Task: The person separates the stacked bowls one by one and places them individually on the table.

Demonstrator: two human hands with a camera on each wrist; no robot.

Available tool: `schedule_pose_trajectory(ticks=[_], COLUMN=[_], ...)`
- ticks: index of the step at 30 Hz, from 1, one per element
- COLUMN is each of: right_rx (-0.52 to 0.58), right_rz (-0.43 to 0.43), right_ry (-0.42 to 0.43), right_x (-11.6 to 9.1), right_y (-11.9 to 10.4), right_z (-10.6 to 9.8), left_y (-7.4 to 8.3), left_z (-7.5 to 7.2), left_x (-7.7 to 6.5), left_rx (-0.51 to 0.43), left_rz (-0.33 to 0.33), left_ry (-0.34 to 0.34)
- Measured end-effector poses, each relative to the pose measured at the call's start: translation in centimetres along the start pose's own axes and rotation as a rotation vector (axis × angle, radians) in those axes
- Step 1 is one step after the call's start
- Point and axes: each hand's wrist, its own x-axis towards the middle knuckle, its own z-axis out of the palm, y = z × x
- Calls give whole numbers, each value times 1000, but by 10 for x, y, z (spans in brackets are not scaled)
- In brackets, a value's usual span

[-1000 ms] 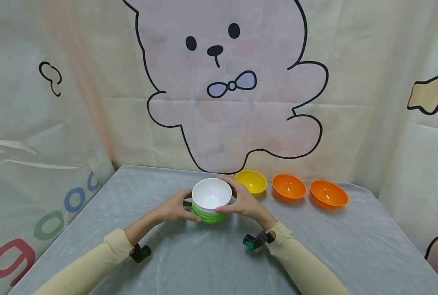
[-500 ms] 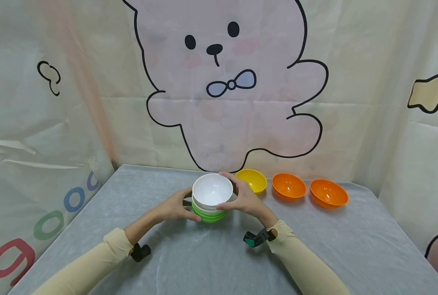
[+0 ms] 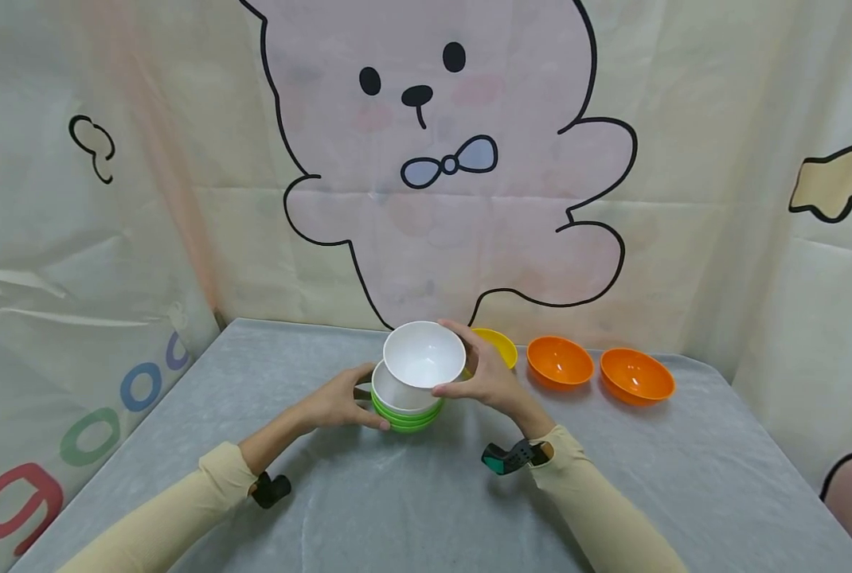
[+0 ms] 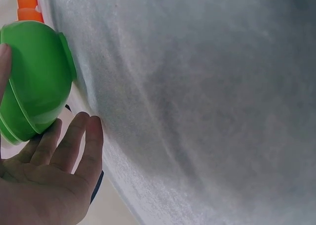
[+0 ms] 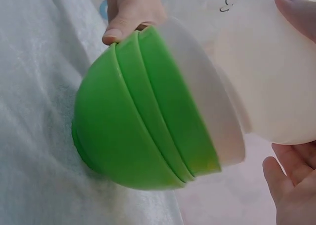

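A stack of green bowls (image 3: 406, 422) stands on the table, with a white bowl (image 3: 396, 394) nested in its top. My left hand (image 3: 336, 403) holds the stack from the left, thumb in front and fingers behind. In the right wrist view the left thumb presses near the green rims. A second white bowl (image 3: 424, 356) is raised and shifted right, overlapping the nested one; my right hand (image 3: 489, 374) grips it by its right side. The left wrist view shows the green outer wall (image 4: 42, 77) beside my left fingers.
Behind my right hand a yellow bowl (image 3: 501, 346) is partly hidden. Two orange bowls (image 3: 560, 362) stand in a row to its right. Grey cloth covers the table (image 3: 369, 509), and a printed curtain (image 3: 684, 159) hangs behind it.
My right hand has lifted the upper white bowl out of the stack, up and to the right, uncovering the white bowl below. The left hand has stayed at the stack.
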Motion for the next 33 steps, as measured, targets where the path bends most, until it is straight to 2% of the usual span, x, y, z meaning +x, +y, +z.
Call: schedule_pose_trajectory(ticks=[4,11,17,33], right_rx=[14,-26,-30,-104], right_rz=[4,16,13,81], right_ry=[20,56,50,105], right_x=[-3,-15,-24,-50], right_y=[-4,-11,-14,-18], right_z=[-5,-19,-29,-47], left_y=[-1,0,0,0], left_z=[0,1,1,0], left_x=[0,0,0,-2], left_rx=[3,3,12,37], left_rz=[-7,-23,-25,3], left_ry=[0,5,14,12])
